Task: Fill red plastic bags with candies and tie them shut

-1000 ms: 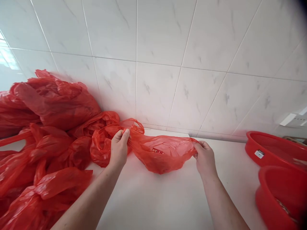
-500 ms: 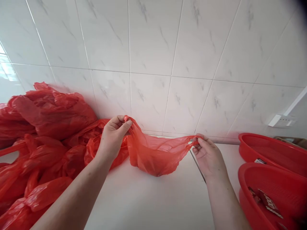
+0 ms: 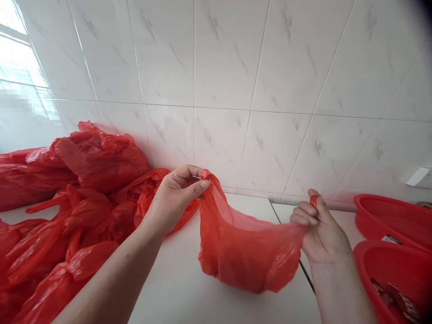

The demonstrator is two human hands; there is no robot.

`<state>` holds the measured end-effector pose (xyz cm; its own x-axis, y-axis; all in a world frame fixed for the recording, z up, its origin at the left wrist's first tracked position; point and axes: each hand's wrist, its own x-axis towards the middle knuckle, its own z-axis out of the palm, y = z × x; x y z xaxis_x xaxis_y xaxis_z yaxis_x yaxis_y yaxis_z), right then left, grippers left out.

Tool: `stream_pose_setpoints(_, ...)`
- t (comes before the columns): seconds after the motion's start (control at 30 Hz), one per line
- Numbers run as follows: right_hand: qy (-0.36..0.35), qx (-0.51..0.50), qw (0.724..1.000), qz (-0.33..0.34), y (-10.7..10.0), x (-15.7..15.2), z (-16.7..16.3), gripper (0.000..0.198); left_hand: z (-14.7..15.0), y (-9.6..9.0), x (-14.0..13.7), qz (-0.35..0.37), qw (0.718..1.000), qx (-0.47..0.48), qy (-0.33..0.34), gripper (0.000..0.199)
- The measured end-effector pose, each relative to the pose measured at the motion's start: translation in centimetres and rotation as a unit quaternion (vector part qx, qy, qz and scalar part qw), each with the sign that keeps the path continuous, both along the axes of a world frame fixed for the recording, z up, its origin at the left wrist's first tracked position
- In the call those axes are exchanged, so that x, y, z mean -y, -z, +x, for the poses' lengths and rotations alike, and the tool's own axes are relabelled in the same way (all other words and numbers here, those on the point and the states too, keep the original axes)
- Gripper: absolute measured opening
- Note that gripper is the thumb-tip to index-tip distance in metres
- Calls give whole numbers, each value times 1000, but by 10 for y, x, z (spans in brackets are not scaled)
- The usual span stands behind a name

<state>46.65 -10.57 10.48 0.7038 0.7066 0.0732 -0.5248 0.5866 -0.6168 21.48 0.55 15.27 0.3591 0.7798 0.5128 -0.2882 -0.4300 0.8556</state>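
A thin red plastic bag (image 3: pixel 249 252) is stretched between my two hands over the white table. My left hand (image 3: pixel 178 195) pinches one top corner between thumb and fingers. On the other side, my right hand (image 3: pixel 320 225) has its fingers closed around the opposite handle, and a bit of red film pokes out by the thumb. The bag sags in the middle, its lower part bulging; what is inside, if anything, I cannot make out. Close to my left forearm lies a heap of red plastic bags (image 3: pixel 97 164), several with knotted tops.
Two red plastic baskets (image 3: pixel 388 216) stand at the right, the nearer one holding brownish-red packets (image 3: pixel 393 297). Behind the white table (image 3: pixel 168 288) rises a tiled wall (image 3: pixel 222 58). A white socket (image 3: pixel 420 177) is on the wall at right.
The bag has come nearer and hangs lower and fuller. My right hand has turned and wrapped its fingers round the handle. The view has swung slightly left.
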Motion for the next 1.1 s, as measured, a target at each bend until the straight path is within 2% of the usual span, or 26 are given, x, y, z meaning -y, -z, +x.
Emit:
stream_pose_setpoints(0.1, -45, 85, 995, 6, -1, 3, -12, 20, -1, -1, 10, 77, 994, -66, -43, 9)
stream_pose_setpoints(0.2, -55, 211, 975, -36, -3, 9, -35, 35, 5, -1, 24, 98, 991, -91, -18, 10)
stream_pose_setpoints(0.27, -101, 302, 944, -86, -4, 12, -55, 40, 13, 0, 34, 84, 992, -96, 21, 11)
stream_pose_setpoints(0.37, -219, 426, 864, -151, -3, 13, -80, 30, 27, 3, 47, 50, 990, -100, 88, 9)
stream_pose_setpoints(0.4, -237, 448, 845, -168, -3, 11, -85, 27, 30, 6, 49, 44, 989, -98, 102, 6)
stream_pose_setpoints(0.43, -234, 458, 838, -182, -2, 8, -88, 32, 32, 9, 49, 50, 989, -95, 103, 3)
stream_pose_setpoints(0.5, -185, 445, 851, -208, 1, 1, -89, 42, 34, 18, 48, 101, 988, -92, 67, 8)
stream_pose_setpoints(0.57, -142, 410, 875, -214, 4, -5, -86, 45, 33, 29, 44, 189, 976, -105, 23, 14)
stream_pose_setpoints(0.63, -132, 378, 894, -199, 7, -9, -83, 46, 32, 41, 39, 264, 954, -144, 17, 23)
stream_pose_setpoints(0.7, -145, 358, 905, -180, 9, -11, -82, 47, 34, 52, 35, 310, 933, -181, 16, 30)
stream_pose_setpoints(0.8, -165, 374, 894, -184, 11, -12, -81, 46, 38, 61, 29, 342, 919, -196, -18, 12)
stream_pose_setpoints(0.9, -186, 415, 871, -187, 12, -12, -74, 48, 41, 65, 22, 315, 927, -192, -68, 14)
stream_pose_setpoints(1.0, -244, 433, 856, -145, 12, -9, -63, 46, 42, 71, 16, 222, 955, -169, -101, 12)
stream_pose_setpoints(1.1, -281, 447, 840, -126, 9, -3, -55, 48, 43, 78, 13, 95, 984, -143, -49, 16)
